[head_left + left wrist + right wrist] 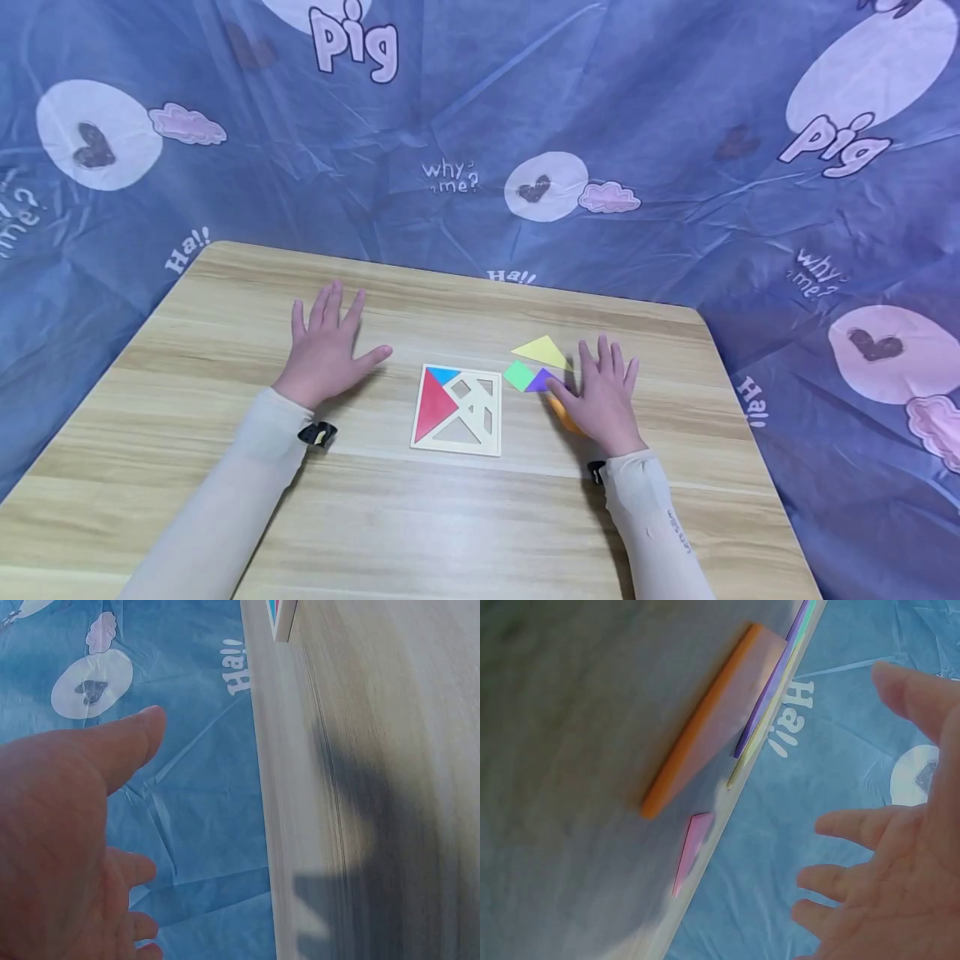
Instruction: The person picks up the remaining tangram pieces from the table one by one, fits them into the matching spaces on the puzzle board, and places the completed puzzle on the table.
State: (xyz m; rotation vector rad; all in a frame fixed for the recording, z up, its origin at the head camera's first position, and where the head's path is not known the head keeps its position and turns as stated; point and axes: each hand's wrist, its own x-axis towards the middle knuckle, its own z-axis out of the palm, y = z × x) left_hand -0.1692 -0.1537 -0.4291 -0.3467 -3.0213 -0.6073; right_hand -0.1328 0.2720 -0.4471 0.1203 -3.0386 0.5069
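Fingers spread, my left hand [322, 354] is held over the table left of a pale tangram board [457, 448] and holds nothing. A red triangle [432, 407] and a blue triangle [444, 375] sit in the board, beside several bare cutouts. My right hand [606, 400], also spread and holding nothing, is over the loose pieces. Around it lie a yellow triangle [546, 350], a green square [517, 376], a purple triangle [537, 382] and a partly hidden orange piece [564, 417]. The right wrist view shows a small pink piece [691, 851], which the hand hides in the head view.
The wood-grain table [420, 525] ends at a far edge and a right edge. Blue printed cloth [450, 108] hangs behind it and at both sides. Dark wrist straps [318, 434] show at the cuffs.
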